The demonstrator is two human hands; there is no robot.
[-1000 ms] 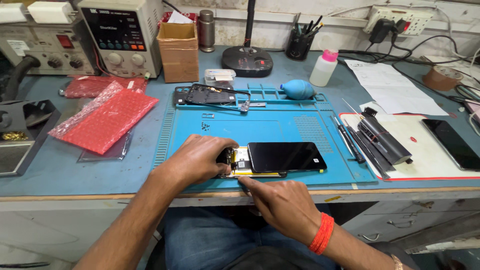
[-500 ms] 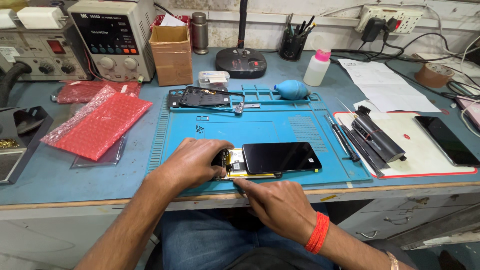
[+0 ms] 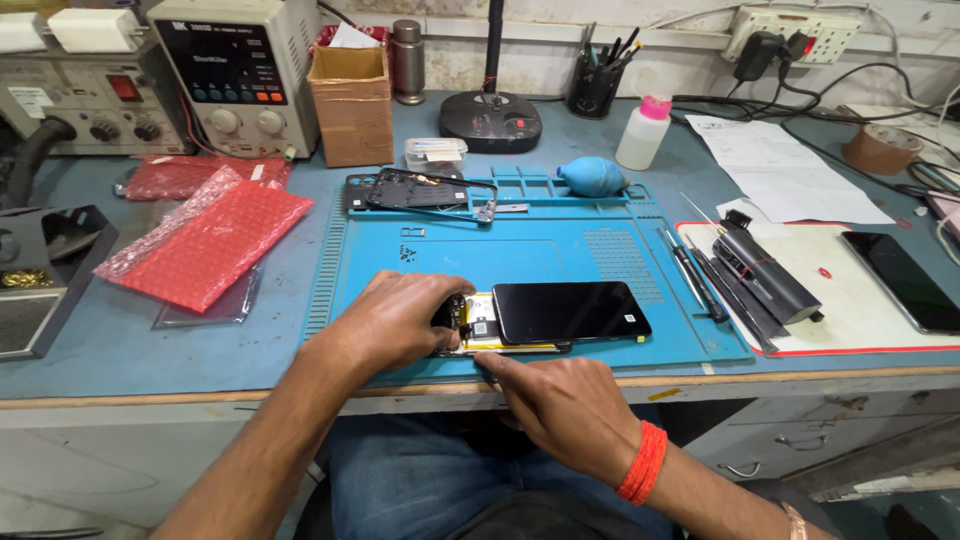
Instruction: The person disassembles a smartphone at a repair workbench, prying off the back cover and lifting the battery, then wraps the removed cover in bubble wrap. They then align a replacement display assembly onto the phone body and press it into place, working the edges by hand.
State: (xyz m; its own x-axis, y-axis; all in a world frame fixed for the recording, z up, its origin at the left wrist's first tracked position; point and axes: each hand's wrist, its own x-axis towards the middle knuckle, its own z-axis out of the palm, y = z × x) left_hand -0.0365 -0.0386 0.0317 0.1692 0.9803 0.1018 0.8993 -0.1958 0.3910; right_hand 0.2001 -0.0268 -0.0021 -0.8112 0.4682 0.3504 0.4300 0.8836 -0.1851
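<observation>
An opened phone [image 3: 540, 318] lies on the blue work mat [image 3: 520, 250] near the bench's front edge. Its black screen is lifted and shifted right, baring a yellow part and circuitry at the left end. My left hand [image 3: 400, 318] grips the phone's left end, fingers curled over it. My right hand [image 3: 560, 405], with an orange wristband, rests at the front edge, its index finger pressed against the phone's lower side.
A second phone frame [image 3: 420, 192] lies at the mat's back. Red bubble-wrap bags [image 3: 200, 235] sit left. Screwdrivers and tools [image 3: 730, 275] and another phone [image 3: 905, 280] lie on a white pad right. A blue blower [image 3: 592, 175], bottle [image 3: 642, 133], cardboard box [image 3: 352, 105] and bench instruments stand behind.
Both hands stay on the phone with almost no shift; only the head camera has moved slightly.
</observation>
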